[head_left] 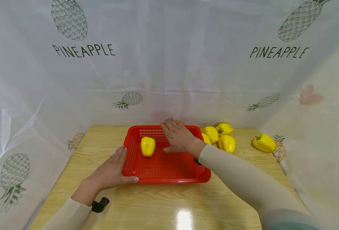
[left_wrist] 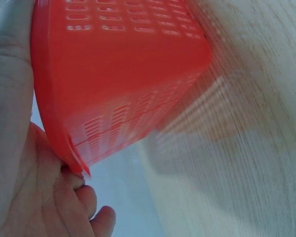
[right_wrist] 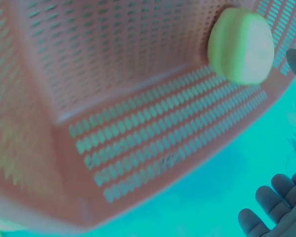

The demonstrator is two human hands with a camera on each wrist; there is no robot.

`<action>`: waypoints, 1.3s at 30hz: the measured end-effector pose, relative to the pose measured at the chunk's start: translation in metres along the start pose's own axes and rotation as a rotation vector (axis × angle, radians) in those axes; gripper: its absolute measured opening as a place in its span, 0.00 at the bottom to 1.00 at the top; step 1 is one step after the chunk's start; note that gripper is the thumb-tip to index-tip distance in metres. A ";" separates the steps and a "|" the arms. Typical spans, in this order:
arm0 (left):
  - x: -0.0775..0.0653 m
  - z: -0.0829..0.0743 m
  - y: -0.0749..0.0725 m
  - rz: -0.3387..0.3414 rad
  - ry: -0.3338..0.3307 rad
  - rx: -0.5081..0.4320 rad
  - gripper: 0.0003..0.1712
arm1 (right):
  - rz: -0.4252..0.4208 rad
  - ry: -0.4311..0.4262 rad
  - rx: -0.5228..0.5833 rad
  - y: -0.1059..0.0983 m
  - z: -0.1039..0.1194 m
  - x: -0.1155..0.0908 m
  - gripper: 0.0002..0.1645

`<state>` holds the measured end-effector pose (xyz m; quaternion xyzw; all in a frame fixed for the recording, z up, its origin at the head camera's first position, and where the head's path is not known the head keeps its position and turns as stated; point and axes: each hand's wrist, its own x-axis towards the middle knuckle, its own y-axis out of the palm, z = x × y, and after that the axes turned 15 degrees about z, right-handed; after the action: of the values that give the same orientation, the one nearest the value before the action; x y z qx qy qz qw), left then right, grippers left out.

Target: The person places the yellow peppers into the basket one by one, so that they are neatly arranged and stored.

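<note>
A red plastic basket (head_left: 166,176) with slotted walls stands on the wooden table. One yellow bell pepper (head_left: 147,147) lies inside it, near the left wall; the right wrist view also shows this pepper (right_wrist: 241,47). My left hand (head_left: 109,171) rests against the basket's front left corner, fingers extended along the left rim and thumb on the front rim. Over the far rim reaches my right hand (head_left: 178,138), fingers spread and thumb above the inside. In the right wrist view its fingers (right_wrist: 274,201) are outside the wall, apart from the pepper, holding nothing.
Several yellow bell peppers (head_left: 226,143) are grouped beside the basket's right side, one partly hidden by it. Another bell pepper (head_left: 264,142) lies alone near the table's right edge. A pineapple-printed sheet (head_left: 169,70) encloses the back and sides of the table (head_left: 146,204).
</note>
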<state>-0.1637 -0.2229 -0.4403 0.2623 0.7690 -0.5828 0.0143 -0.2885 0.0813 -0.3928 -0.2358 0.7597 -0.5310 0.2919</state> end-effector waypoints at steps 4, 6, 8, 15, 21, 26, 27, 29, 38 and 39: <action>0.000 0.001 0.000 -0.002 0.000 0.001 0.81 | -0.068 -0.006 0.002 0.002 -0.025 -0.024 0.66; 0.000 0.001 0.000 -0.001 0.002 0.005 0.82 | -0.104 0.003 -0.001 0.004 -0.042 -0.040 0.65; 0.000 0.000 -0.001 0.000 0.003 0.006 0.82 | -0.145 0.014 -0.014 0.008 -0.059 -0.055 0.63; -0.001 -0.002 -0.003 0.008 0.007 -0.006 0.80 | -0.210 0.085 -0.038 0.040 -0.117 -0.103 0.60; 0.000 0.001 -0.003 0.012 0.011 0.007 0.81 | -0.109 0.094 -0.064 0.084 -0.139 -0.116 0.62; 0.001 0.002 -0.004 0.014 0.007 0.006 0.82 | -0.082 0.075 0.002 0.118 -0.144 -0.109 0.61; 0.001 0.002 -0.004 0.016 0.005 0.006 0.82 | -0.086 0.070 0.020 0.122 -0.144 -0.107 0.60; 0.001 0.002 -0.004 0.018 0.003 0.004 0.82 | -0.095 0.058 0.043 0.129 -0.143 -0.104 0.59; 0.000 -0.001 -0.004 0.019 -0.002 -0.002 0.80 | -0.098 0.027 0.033 0.138 -0.135 -0.091 0.64; 0.000 -0.001 -0.004 0.019 -0.002 -0.002 0.80 | -0.098 0.024 0.029 0.138 -0.134 -0.090 0.64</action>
<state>-0.1653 -0.2227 -0.4369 0.2690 0.7669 -0.5823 0.0210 -0.3235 0.2762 -0.4706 -0.2621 0.7431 -0.5583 0.2596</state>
